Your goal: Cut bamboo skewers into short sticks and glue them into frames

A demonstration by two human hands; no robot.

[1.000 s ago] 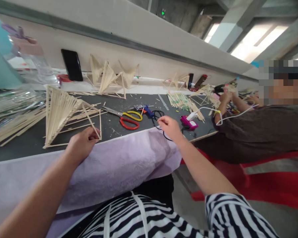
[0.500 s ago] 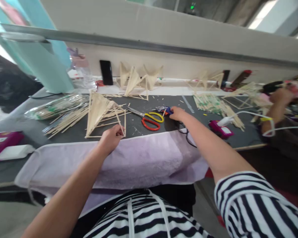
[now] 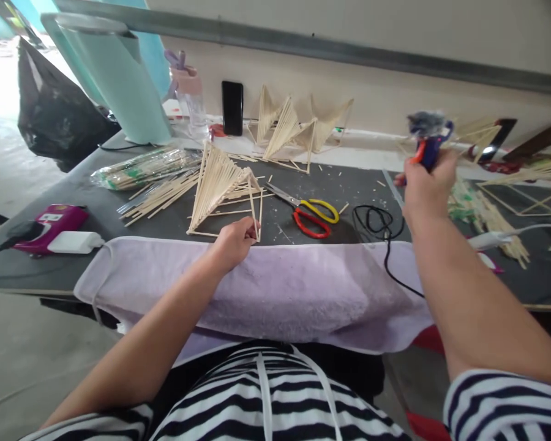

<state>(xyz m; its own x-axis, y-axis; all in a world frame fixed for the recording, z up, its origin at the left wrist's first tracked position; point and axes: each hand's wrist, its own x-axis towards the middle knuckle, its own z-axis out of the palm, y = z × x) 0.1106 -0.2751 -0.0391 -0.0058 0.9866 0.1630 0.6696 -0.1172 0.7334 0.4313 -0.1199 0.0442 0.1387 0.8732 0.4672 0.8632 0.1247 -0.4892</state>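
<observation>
My left hand [image 3: 235,242] has its fingers closed on the near right corner of a stick model [image 3: 220,187], a twisted frame of thin wooden sticks standing on the dark table. My right hand [image 3: 429,184] is raised over the table's right part, wrapped round a blue hot glue gun [image 3: 430,146] with an orange trigger. Its nozzle end looks grey and fuzzy. Between my hands lie scissors [image 3: 310,214] with one yellow and one red handle, blades pointing up left. Loose wooden sticks [image 3: 163,199] are spread left of the model.
A black cable [image 3: 376,222] lies coiled at right centre. Along the wall stand a second stick model [image 3: 287,131], a phone [image 3: 232,108] and a pink-topped bottle [image 3: 190,101]. A purple power block [image 3: 55,223] sits at left. Lilac cloth [image 3: 275,288] drapes over the front edge.
My right hand has lifted the hot glue gun from the table beside the scissors, up and to the right. My left hand stays on the model's corner. The view has shifted.
</observation>
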